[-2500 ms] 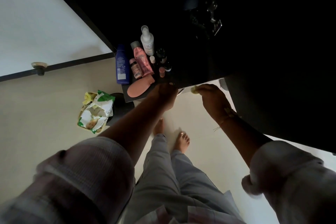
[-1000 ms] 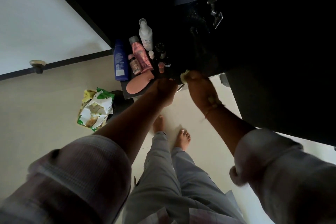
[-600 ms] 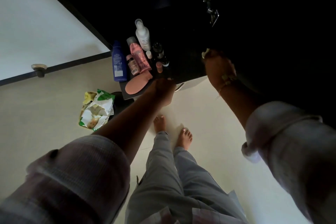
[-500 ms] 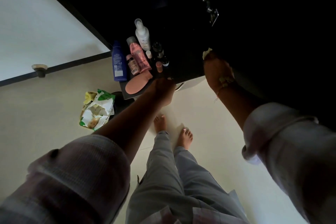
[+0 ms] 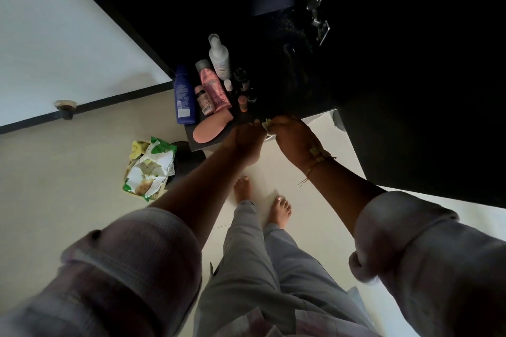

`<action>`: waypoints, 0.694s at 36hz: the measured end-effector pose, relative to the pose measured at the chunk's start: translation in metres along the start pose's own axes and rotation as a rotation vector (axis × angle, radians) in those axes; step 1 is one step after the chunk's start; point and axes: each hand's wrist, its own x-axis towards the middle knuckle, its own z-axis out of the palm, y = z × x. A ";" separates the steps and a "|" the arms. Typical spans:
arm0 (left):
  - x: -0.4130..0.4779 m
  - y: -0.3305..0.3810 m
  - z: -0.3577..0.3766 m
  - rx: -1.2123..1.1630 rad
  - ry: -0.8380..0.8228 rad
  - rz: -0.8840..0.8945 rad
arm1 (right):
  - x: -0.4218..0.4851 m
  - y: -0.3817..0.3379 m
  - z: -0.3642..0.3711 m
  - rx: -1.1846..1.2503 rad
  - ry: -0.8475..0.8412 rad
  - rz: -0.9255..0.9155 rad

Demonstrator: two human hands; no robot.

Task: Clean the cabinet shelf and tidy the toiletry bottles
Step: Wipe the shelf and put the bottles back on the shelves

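Right hand [image 5: 294,142], wipe [image 5: 267,125] back; POND'S bottle [image 5: 215,87]

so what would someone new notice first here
The bright cluster of toiletry bottles at the left end of the dark shelf, with a blue bottle outermost. Just right of it, the right hand grips a pale yellow cloth at the shelf's front edge, next to the left hand. A green-and-white wipes packet lies on the floor below.
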 end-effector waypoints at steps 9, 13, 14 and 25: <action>-0.012 0.007 -0.001 0.017 0.071 0.010 | -0.018 0.015 -0.050 0.298 0.342 0.320; -0.011 0.006 -0.002 -0.003 0.075 0.017 | -0.022 -0.012 -0.044 0.285 0.231 0.231; -0.012 0.005 -0.002 -0.020 0.081 0.013 | -0.025 -0.019 -0.042 0.281 0.177 0.170; -0.073 0.014 0.010 -0.532 0.281 -0.113 | -0.079 -0.050 -0.049 0.507 0.013 0.226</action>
